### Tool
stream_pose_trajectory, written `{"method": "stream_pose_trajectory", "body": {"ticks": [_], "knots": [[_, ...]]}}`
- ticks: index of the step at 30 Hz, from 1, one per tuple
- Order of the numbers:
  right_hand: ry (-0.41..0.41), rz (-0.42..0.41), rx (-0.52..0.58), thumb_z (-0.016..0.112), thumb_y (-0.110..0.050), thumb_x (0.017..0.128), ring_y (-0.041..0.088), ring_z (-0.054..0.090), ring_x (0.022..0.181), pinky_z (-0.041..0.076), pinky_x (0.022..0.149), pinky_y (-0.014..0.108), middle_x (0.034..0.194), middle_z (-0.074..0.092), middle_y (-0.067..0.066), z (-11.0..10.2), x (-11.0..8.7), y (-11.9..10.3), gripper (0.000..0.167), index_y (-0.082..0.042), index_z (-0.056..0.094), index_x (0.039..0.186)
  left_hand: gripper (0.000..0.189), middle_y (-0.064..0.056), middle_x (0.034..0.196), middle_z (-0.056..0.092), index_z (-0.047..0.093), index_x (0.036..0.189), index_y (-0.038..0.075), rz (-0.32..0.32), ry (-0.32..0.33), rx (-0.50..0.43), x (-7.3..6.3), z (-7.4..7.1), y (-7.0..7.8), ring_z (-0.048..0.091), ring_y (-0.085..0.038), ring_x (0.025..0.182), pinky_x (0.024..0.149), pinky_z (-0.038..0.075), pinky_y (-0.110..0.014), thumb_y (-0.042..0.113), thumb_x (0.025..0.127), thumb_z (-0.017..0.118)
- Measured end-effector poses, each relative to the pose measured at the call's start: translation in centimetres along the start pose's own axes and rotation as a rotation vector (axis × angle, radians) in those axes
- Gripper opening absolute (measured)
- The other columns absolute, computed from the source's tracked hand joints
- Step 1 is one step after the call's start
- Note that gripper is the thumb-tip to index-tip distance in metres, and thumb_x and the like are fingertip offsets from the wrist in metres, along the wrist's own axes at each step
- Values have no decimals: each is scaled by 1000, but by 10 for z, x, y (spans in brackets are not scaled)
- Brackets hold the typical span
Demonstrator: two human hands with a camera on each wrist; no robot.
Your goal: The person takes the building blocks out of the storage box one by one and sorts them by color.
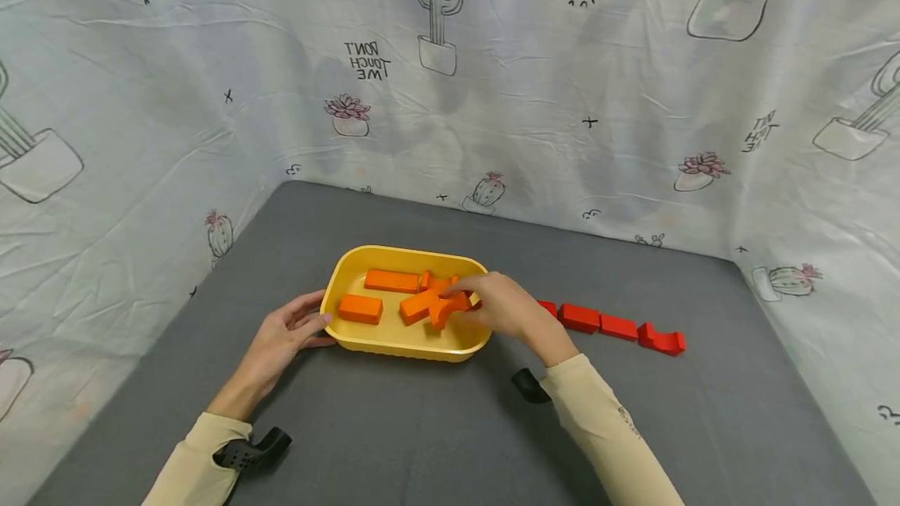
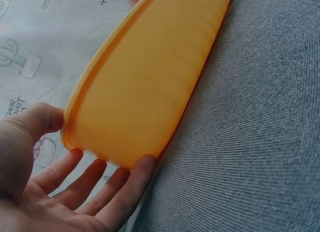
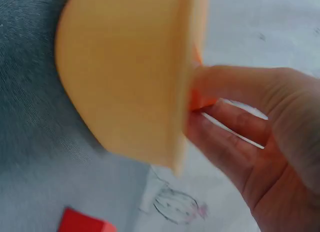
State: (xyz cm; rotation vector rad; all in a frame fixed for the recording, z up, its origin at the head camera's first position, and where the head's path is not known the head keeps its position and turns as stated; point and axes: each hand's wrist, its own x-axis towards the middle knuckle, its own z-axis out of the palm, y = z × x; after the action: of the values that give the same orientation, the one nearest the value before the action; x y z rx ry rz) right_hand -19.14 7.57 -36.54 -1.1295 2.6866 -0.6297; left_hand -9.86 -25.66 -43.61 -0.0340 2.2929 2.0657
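Observation:
A yellow plastic tub (image 1: 401, 347) with rounded corners stands on the grey surface, with several orange blocks inside. My left hand (image 1: 284, 334) grips its left end; in the left wrist view the thumb (image 2: 47, 119) meets the rim and the fingertips touch the end wall. Over the tub's right end, my right hand (image 1: 508, 309) pinches an orange block with a curved notch (image 1: 447, 309). That block partly shows between thumb and fingers in the right wrist view. Other orange blocks lie in the tub: a long one (image 1: 391, 281) at the back and a shorter one (image 1: 361, 308) at left.
To the right of the tub, red blocks (image 1: 580, 318) form a row, ending in a notched red block (image 1: 661, 340). The right hand hides part of the row's left end. White cloth (image 1: 527, 139) with cactus drawings hangs behind and at both sides.

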Motion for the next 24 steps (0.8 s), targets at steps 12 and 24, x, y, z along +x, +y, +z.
{"method": "stream_pose_trajectory", "body": {"ticks": [12, 24], "knots": [[351, 6, 224, 82, -12, 79, 16, 65, 95, 61, 77, 29, 111, 69, 2, -9, -67, 33, 37, -10, 71, 115, 62, -24, 144, 43, 36, 148, -1, 1, 4, 11, -3, 0, 1, 62, -6, 105, 84, 59, -34, 24, 98, 62], [370, 150, 157, 84, -6, 76, 23, 64, 89, 60, 77, 40, 109, 69, 8, 16, -110, 62, 43, -5, 69, 117, 63, -26, 144, 42, 35, 148, -2, 5, -2, 12, -9, 4, 2, 62, -3, 103, 84, 59, -36, 25, 98, 62]]}}
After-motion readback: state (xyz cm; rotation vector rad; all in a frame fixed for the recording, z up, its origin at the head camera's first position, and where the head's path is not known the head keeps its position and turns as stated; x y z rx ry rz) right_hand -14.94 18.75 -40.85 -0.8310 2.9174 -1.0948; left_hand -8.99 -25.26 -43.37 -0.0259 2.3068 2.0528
